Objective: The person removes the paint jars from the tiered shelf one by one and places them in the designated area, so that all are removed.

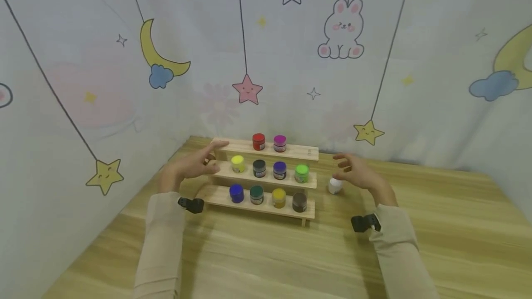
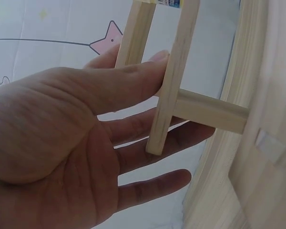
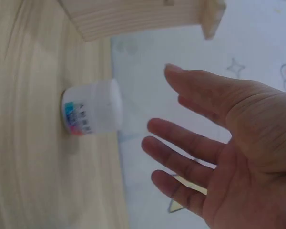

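Note:
A three-tier wooden rack [image 1: 262, 212] stands on the table, bearing several small paint jars. Red [image 1: 258, 141] and magenta [image 1: 280, 143] jars stand on its top tier. My left hand [image 1: 193, 163] is at the rack's left end, with the index finger by the top tier. In the left wrist view, the thumb [image 2: 133, 82] meets a shelf's end and the other fingers extend behind it. My right hand [image 1: 356, 170], fingers relaxed and holding nothing, hovers over a white paint jar [image 3: 91, 107]. That jar stands upright on the table, right of the rack, apart from the fingers.
The middle tier bears yellow [image 1: 238, 164], black [image 1: 259, 168], purple [image 1: 280, 170] and light green [image 1: 301, 173] jars. Blue [image 1: 236, 193], dark green [image 1: 256, 194], ochre [image 1: 279, 197] and brown [image 1: 299, 202] ones line the bottom tier. A patterned curtain [image 1: 291, 50] hangs behind the wooden table [image 1: 257, 262].

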Tool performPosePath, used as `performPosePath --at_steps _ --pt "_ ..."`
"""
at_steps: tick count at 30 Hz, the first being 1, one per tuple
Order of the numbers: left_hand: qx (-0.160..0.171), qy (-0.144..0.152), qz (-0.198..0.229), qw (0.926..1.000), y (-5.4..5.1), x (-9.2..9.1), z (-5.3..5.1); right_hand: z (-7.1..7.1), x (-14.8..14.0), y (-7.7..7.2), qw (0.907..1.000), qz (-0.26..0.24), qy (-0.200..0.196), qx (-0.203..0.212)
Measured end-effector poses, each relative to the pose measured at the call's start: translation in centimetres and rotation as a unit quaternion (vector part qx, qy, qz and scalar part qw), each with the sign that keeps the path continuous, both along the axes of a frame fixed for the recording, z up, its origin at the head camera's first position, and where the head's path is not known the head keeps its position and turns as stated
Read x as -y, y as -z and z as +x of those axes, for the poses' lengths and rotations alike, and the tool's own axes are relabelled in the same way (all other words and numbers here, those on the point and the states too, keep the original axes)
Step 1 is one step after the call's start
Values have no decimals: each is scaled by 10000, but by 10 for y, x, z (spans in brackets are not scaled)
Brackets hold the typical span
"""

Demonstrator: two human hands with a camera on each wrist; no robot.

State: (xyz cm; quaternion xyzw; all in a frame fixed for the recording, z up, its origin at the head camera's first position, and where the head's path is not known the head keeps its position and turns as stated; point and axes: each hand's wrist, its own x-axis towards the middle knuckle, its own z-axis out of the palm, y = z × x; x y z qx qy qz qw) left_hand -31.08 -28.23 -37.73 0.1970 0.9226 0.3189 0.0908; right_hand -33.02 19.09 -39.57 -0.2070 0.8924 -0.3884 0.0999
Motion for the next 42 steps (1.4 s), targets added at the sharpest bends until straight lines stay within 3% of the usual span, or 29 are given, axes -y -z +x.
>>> performPosePath --at_steps 10,16,27,37,42 --pt "-110 28 -69 9999 -2 -1 -1 1 28 -27 9928 90 525 -1070" --pt "-38 -33 -157 9999 0 -4 -1 3 55 -33 9888 -57 611 -1359" --pt "-207 105 -22 9997 -2 -3 -1 0 101 -39 9896 -516 168 -1329" --pt "-79 56 -57 9999 -2 -5 2 1 122 -32 9848 -451 -469 -1612" --pt "-87 99 -12 9999 -4 -4 3 1 126 -31 9835 -341 -471 -1711"
